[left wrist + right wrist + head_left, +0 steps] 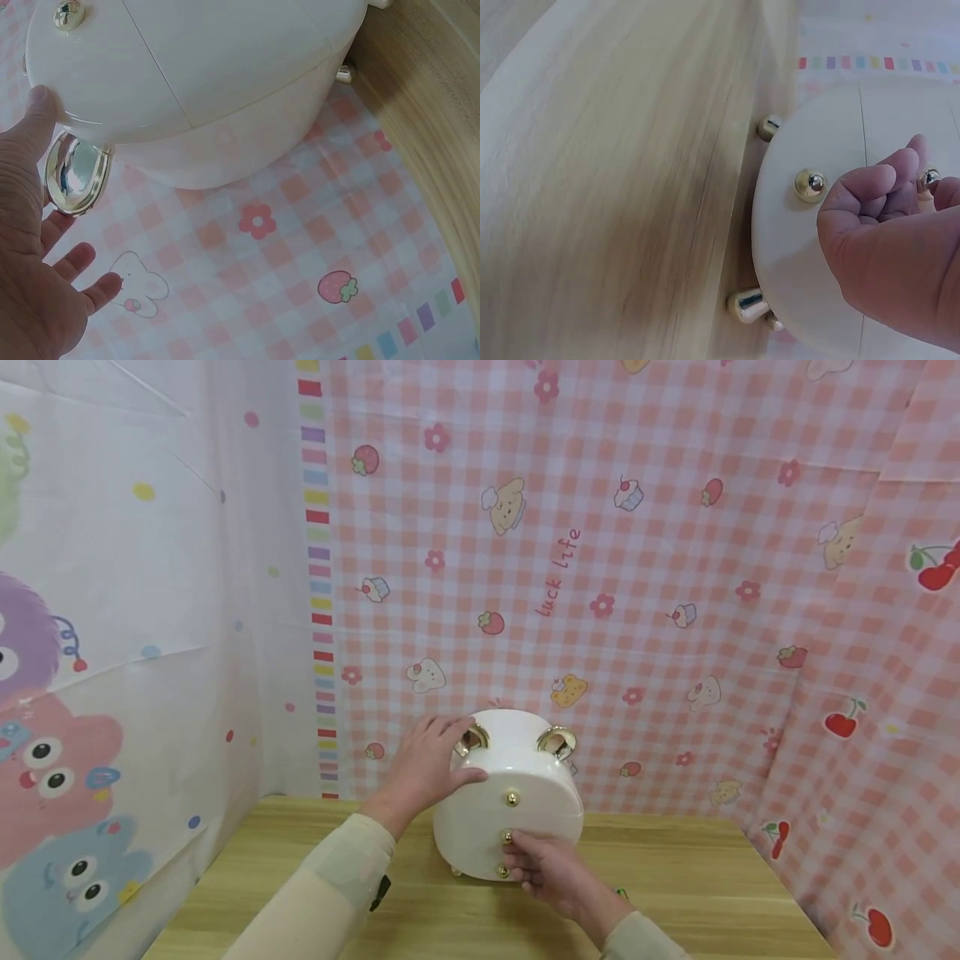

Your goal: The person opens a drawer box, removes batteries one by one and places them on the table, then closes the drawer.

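Note:
A white rounded jewelry box (472, 827) with gold ears and a column of gold knobs stands on the table. Thin seams across its front (795, 232) part it into drawers. My left hand (427, 764) holds the box at the left gold ear (79, 176); the thumb lies on the front, the index finger passes behind the ear, and the other fingers stick out beside it. At the middle gold knob (928, 178), my right hand (551, 868) pinches with thumb and fingertips. The lower knob (810, 184) lies just beside its curled fingers.
The box stands on a wood-grain table (675, 877), close to a pink checked cloth (660, 652) hung behind. A white cloth with cartoon figures (150, 693) hangs on the left. Short gold feet (748, 305) support the box. The right ear (557, 742) is untouched.

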A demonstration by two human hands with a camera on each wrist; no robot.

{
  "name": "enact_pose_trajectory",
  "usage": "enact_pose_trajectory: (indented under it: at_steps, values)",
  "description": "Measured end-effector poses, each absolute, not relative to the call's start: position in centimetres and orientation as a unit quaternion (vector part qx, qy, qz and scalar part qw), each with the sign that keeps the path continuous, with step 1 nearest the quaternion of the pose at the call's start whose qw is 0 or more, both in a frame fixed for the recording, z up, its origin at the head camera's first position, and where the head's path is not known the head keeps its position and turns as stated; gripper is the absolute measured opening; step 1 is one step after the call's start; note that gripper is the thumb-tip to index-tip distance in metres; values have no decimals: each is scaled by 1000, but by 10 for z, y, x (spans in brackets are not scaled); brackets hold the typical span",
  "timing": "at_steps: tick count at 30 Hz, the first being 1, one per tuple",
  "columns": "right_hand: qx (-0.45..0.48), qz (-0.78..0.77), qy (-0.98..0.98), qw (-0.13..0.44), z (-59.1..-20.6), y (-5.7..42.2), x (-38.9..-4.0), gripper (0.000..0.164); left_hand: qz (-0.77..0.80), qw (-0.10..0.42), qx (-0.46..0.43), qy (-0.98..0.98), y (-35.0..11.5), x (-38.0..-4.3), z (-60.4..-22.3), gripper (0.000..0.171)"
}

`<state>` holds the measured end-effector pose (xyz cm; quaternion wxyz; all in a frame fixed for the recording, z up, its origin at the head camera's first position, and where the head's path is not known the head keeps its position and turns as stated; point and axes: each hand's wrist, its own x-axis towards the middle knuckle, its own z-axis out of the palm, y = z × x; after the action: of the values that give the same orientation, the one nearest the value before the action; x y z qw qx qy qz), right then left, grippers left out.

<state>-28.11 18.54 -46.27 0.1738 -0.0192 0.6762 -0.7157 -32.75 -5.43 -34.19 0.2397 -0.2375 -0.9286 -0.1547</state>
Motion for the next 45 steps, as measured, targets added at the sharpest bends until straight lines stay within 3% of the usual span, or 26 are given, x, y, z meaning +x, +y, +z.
enact_pose_trajectory:
  at_steps: [28, 41, 45]
  values:
    - [13, -764, 626, 156, -466, 173, -276, 31, -122, 264, -237, -927, -55, -325, -341, 87]
    - [20, -759, 629, 164, -470, 175, -275, 46, -114, 273, -234, -926, -55, -325, -340, 82]
    - [18, -756, 632, 170, -469, 176, -273, 43, -111, 271, -234, -927, -55, -324, -339, 82]
